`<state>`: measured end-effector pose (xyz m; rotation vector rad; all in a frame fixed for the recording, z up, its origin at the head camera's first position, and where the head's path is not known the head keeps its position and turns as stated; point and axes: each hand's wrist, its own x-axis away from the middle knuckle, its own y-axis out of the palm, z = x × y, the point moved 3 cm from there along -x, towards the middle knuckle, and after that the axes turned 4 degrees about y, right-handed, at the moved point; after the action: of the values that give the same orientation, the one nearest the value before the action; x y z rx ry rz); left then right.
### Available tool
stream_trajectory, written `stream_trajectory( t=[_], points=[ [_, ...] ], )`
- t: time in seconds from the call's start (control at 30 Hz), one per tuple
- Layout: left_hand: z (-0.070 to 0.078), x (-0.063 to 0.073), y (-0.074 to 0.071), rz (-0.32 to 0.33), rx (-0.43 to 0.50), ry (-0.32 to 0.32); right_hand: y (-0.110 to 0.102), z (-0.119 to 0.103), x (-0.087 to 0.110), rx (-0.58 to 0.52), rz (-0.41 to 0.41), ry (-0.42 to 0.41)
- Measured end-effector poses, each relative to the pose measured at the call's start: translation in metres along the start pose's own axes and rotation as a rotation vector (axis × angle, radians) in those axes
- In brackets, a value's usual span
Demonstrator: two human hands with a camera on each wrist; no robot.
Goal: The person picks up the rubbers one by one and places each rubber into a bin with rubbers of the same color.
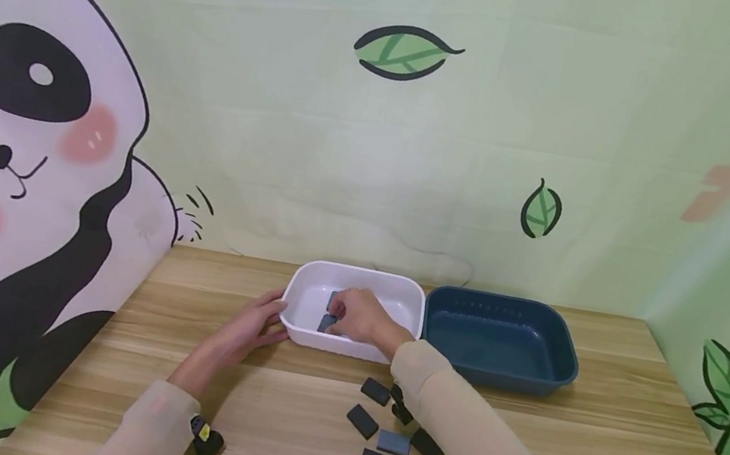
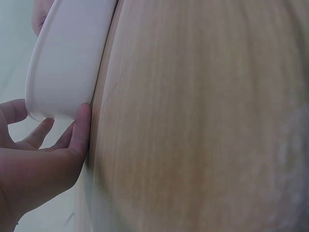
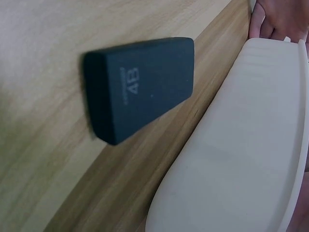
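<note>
White tub (image 1: 336, 344) holds two blue erasers (image 1: 325, 323) towards its left edge, just left of the right hand (image 1: 362, 316); whether that hand grips one I cannot tell. Nearer that edge, the left hand (image 1: 253, 325) spreads its fingers against the outside.

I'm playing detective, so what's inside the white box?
Inside the white box, parts of two blue-grey blocks show by the right hand. Whatever the hand covers can't be seen.

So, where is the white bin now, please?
In the head view, the white bin stands between the left hand and the blue bin, near the table's back edge.
</note>
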<state>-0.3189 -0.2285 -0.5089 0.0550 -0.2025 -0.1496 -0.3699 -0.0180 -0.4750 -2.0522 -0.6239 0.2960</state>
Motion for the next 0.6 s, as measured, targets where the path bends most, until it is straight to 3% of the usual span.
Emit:
stream_trajectory(
  t=[0.6],
  points=[
    [-0.0025,-0.0010,0.0001,0.000,-0.005,0.013,0.0020,0.0010,-0.0003,-0.044,-0.015,0.031]
  ],
)
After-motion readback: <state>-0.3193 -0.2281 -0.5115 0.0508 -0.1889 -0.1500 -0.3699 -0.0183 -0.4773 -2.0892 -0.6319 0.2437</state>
